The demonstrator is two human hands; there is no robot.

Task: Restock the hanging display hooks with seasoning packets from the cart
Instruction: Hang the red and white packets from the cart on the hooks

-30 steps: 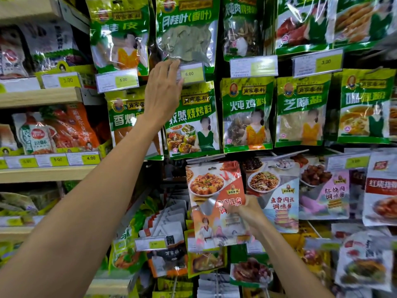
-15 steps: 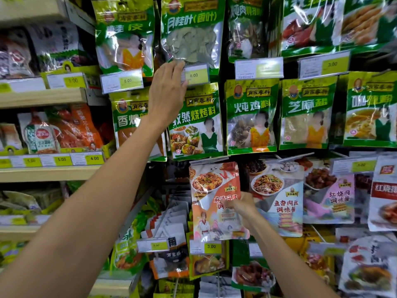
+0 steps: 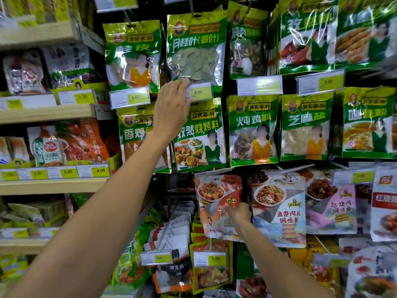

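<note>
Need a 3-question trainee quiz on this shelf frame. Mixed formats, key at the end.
1. True or false: the left hand touches the 6.00 price tag.
2. What does the right hand hold? A) a green packet B) the red-and-white packet C) a shelf label
3. Fill in: the lower price tag, straight below that packet, reads ___.
Key: 1 true; 2 B; 3 3.00
</note>
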